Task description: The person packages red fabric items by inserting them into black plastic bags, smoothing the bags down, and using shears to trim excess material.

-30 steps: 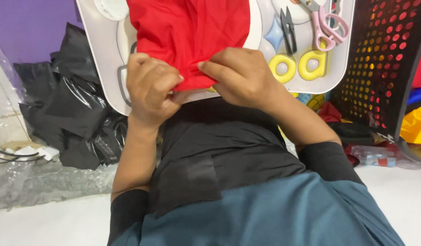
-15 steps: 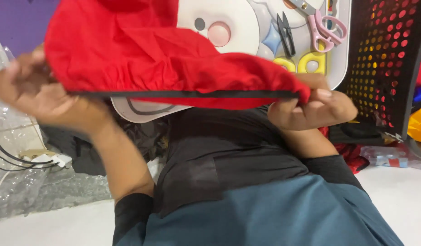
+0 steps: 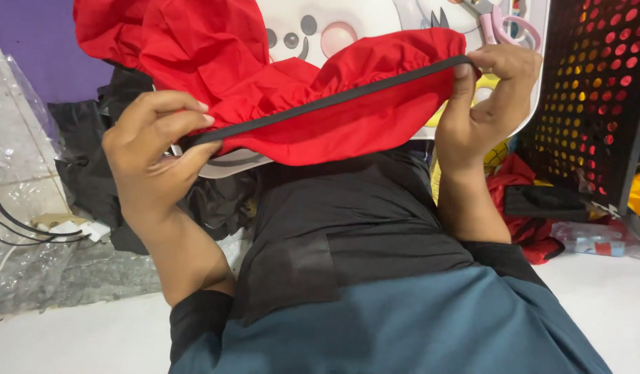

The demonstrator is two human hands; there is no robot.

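At nine o'clock a sheet of clear plastic wrap [image 3: 15,228] lay crumpled on the floor with two dark cables [image 3: 22,225] running across it, and a heap of black fabric [image 3: 91,166] sat just beside it. The left hand [image 3: 154,156] was closed in a pinch on the near end of a black elastic band [image 3: 334,100], thumb under and fingers curled over. That one band, sewn along the gathered hem of a single red garment [image 3: 244,62], ran taut up toward two o'clock, where the right hand [image 3: 482,104] gripped its far end between thumb and fingers. The garment hung bunched between the hands at twelve o'clock, above the lap, in front of a white cartoon-face board [image 3: 313,31]. One pair of pink-handled scissors [image 3: 500,24] lay on that board near one o'clock, and one black perforated basket [image 3: 597,97] stood at three o'clock, with red cloth [image 3: 520,187] and a small packet [image 3: 590,239] at its foot. With the band stretched this hard, either pinch could slip and let the elastic snap back on the fingers, or the stitching along the gathers could tear.
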